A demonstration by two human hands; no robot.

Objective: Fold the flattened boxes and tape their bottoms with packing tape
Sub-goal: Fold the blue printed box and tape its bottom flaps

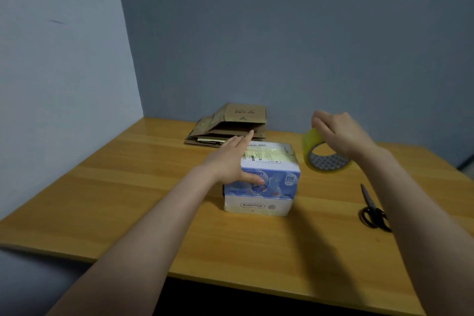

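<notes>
Your left hand [232, 159] lies flat, fingers straight, on the box [269, 187] at the table [128, 187] centre; your right hand [338, 133] grips the tape roll [325, 160] just beside its right side.

Under my left grip [230, 159] the box [269, 187] is smooth printed card with a soft sheen, and it sits on a counter [128, 187] of varnished wood, glossy enough to catch the light along its far edge. In my right grip [338, 133] the tape roll [311, 141] is shiny yellowish see-through plastic wound on a patterned paper core. Back there the flattened boxes [230, 126] are plain brown cardboard, matt and rough-edged, and the scissors [372, 213] show black plastic handles.
</notes>
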